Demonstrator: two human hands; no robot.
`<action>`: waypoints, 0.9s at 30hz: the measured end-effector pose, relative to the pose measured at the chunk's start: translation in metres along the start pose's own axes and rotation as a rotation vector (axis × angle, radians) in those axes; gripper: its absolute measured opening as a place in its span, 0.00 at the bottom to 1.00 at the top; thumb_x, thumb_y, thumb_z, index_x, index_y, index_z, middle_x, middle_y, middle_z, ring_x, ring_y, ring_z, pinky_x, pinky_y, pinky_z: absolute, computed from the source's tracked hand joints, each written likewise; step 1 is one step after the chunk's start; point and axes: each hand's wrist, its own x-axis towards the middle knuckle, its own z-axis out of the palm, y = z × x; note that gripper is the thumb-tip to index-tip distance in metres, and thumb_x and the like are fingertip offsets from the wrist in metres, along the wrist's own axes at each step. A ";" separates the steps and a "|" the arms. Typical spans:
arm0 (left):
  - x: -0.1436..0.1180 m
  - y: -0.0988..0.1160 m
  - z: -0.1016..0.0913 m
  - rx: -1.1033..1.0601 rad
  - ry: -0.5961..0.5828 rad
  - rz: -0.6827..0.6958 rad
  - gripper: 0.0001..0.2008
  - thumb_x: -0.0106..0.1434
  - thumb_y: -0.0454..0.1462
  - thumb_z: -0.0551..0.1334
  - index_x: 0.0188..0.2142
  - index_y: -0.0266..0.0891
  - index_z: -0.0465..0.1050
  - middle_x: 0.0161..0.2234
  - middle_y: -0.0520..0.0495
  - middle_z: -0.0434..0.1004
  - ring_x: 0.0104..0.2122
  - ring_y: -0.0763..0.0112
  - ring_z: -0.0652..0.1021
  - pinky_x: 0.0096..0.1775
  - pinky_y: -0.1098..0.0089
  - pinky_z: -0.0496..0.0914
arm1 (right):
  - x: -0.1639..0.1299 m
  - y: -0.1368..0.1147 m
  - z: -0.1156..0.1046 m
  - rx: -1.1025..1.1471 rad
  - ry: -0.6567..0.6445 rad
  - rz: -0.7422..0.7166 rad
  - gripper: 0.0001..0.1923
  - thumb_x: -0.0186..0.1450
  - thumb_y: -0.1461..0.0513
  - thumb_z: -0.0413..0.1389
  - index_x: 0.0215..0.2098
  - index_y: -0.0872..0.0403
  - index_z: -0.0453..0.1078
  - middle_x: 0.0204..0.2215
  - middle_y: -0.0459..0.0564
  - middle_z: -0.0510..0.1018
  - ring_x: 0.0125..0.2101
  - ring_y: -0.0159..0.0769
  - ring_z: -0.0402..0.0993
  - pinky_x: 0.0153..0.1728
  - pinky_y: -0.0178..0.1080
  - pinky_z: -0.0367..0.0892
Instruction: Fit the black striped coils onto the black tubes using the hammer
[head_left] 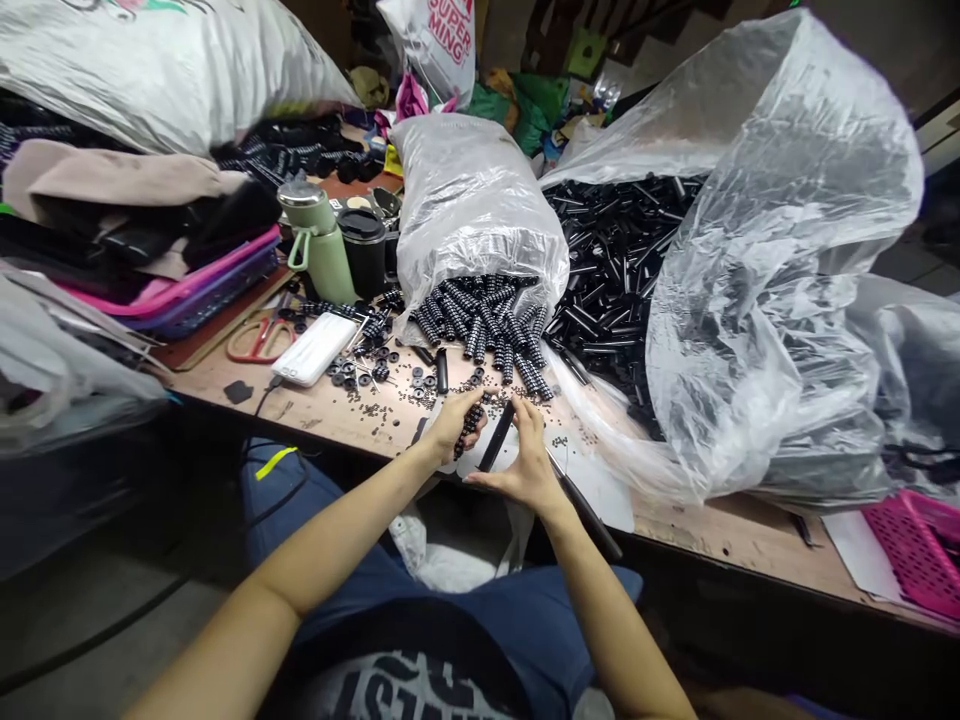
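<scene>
My left hand [451, 424] is closed around a black studded cylinder [469, 430] at the table's front edge. Just to its right, my right hand [531, 455] grips a smooth black tube [496, 437] by its ends, between thumb and fingers. Beyond both hands, many similar studded cylinders [480, 318] spill from the mouth of a clear plastic bag [480, 190]. A single short black tube [442, 370] stands on the table behind my left hand. Small metal bits [375, 408] lie scattered around, with black discs [364, 378] near them.
A large clear bag [757, 300] with black tubes [607, 270] fills the right. On the left are a white power bank [315, 348], red-handled scissors [261, 341], a green flask [322, 245] and a pink basket [172, 290]. A long black-handled tool [589, 510] overhangs the front edge.
</scene>
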 end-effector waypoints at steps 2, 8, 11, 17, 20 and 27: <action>-0.003 0.000 0.004 -0.079 0.054 -0.001 0.18 0.61 0.45 0.59 0.45 0.35 0.72 0.18 0.55 0.67 0.11 0.81 0.63 0.14 0.78 0.55 | 0.003 -0.009 0.001 -0.009 0.027 -0.063 0.62 0.45 0.47 0.69 0.67 0.52 0.39 0.61 0.62 0.52 0.64 0.53 0.48 0.62 0.55 0.55; -0.016 0.007 0.015 -0.129 0.141 -0.101 0.12 0.60 0.43 0.60 0.31 0.33 0.71 0.20 0.51 0.71 0.15 0.72 0.72 0.18 0.72 0.67 | 0.014 -0.015 0.015 -0.004 0.023 -0.199 0.59 0.48 0.50 0.69 0.66 0.54 0.39 0.61 0.63 0.55 0.63 0.53 0.51 0.63 0.55 0.53; -0.021 0.011 0.016 -0.084 0.182 -0.121 0.12 0.61 0.43 0.60 0.31 0.34 0.70 0.18 0.53 0.68 0.13 0.74 0.71 0.16 0.74 0.65 | 0.012 -0.013 0.019 0.014 -0.032 -0.159 0.59 0.48 0.52 0.69 0.66 0.55 0.38 0.61 0.64 0.56 0.63 0.52 0.52 0.62 0.54 0.55; -0.021 0.009 0.011 0.044 0.183 -0.237 0.14 0.63 0.45 0.59 0.31 0.35 0.69 0.17 0.54 0.67 0.12 0.74 0.71 0.16 0.75 0.65 | 0.005 -0.012 0.024 0.045 -0.062 -0.036 0.54 0.48 0.58 0.67 0.65 0.54 0.43 0.59 0.61 0.59 0.60 0.50 0.58 0.60 0.53 0.58; -0.018 0.007 0.009 0.104 0.179 -0.255 0.15 0.65 0.45 0.57 0.33 0.34 0.71 0.18 0.52 0.69 0.13 0.75 0.71 0.17 0.76 0.65 | 0.002 -0.011 0.031 0.099 -0.045 0.004 0.55 0.46 0.60 0.67 0.65 0.53 0.42 0.59 0.59 0.58 0.59 0.49 0.58 0.60 0.52 0.58; -0.015 -0.014 0.000 0.672 0.102 0.059 0.15 0.67 0.40 0.53 0.45 0.35 0.73 0.36 0.43 0.75 0.30 0.69 0.77 0.37 0.65 0.73 | -0.005 0.004 0.050 -0.028 0.025 0.066 0.52 0.46 0.59 0.65 0.64 0.57 0.45 0.57 0.62 0.60 0.58 0.52 0.58 0.58 0.54 0.58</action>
